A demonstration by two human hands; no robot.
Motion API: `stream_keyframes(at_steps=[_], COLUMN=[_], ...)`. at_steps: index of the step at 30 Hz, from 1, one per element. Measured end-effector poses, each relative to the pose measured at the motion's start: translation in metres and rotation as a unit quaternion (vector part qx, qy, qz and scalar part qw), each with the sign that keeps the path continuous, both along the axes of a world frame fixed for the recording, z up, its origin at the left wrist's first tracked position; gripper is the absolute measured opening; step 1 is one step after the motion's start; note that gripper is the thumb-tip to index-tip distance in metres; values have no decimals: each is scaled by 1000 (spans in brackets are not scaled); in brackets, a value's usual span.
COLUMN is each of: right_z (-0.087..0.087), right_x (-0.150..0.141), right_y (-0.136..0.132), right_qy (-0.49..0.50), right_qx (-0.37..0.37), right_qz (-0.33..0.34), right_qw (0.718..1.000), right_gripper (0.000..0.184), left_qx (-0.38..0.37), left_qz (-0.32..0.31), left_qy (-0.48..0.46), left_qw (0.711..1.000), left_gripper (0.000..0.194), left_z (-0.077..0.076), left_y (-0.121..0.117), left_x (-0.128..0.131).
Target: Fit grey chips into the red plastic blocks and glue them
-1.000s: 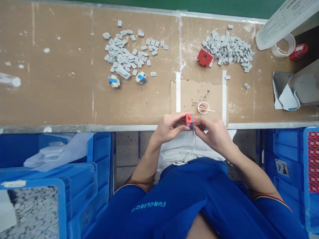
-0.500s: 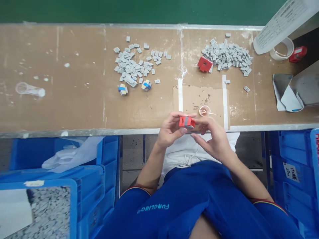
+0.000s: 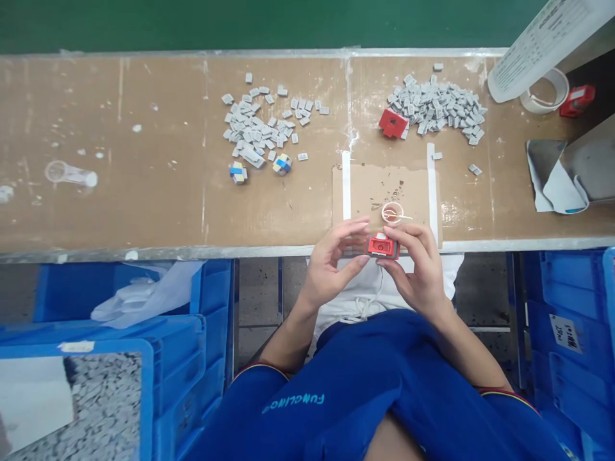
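**Red plastic block (image 3: 383,246) held at bench edge, lower centre**

Brown workbench (image 3: 120,153) above; cardboard mat (image 3: 360,186) just beyond block. Right hand (image 3: 418,272): fingers closed on block's right end, underside hidden. Left hand (image 3: 334,269): fingers curled just beside block, contact unclear.

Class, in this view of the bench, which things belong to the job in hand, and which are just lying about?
In hand: the red plastic block, held by the right hand beside the left hand.

Lying about: the roll of white tape, the blue plastic crates, the loose grey pieces.
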State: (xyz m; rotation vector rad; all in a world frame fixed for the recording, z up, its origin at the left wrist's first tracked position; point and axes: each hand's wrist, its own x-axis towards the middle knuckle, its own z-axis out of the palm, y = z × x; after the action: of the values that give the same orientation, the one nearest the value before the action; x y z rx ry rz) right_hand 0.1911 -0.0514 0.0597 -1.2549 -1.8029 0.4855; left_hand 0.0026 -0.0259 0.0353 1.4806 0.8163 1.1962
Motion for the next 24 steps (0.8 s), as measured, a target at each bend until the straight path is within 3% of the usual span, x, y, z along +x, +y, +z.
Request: stream_keyframes(at_steps=[3, 6, 12, 24], right_z=[11, 19, 25, 33], right_x=[0, -2, 2, 4], right_y=[0, 0, 4, 9], right_qy=[-44, -72, -62, -124], right_qx=[-12, -29, -36, -11], right_qz=[8, 31, 38, 43], right_qw=[999, 996, 997, 991], right_gripper=[39, 39, 46, 31], left_qx=[142, 200, 198, 205], left_qz=[76, 90, 113, 103], left_qy=[132, 185, 180, 182], left_qw=[978, 958, 957, 956], left_gripper=[27, 24, 26, 27], left_z=[16, 24, 25, 23], left_y=[0, -2, -5, -3], left_x=[-6, -3, 0, 0])
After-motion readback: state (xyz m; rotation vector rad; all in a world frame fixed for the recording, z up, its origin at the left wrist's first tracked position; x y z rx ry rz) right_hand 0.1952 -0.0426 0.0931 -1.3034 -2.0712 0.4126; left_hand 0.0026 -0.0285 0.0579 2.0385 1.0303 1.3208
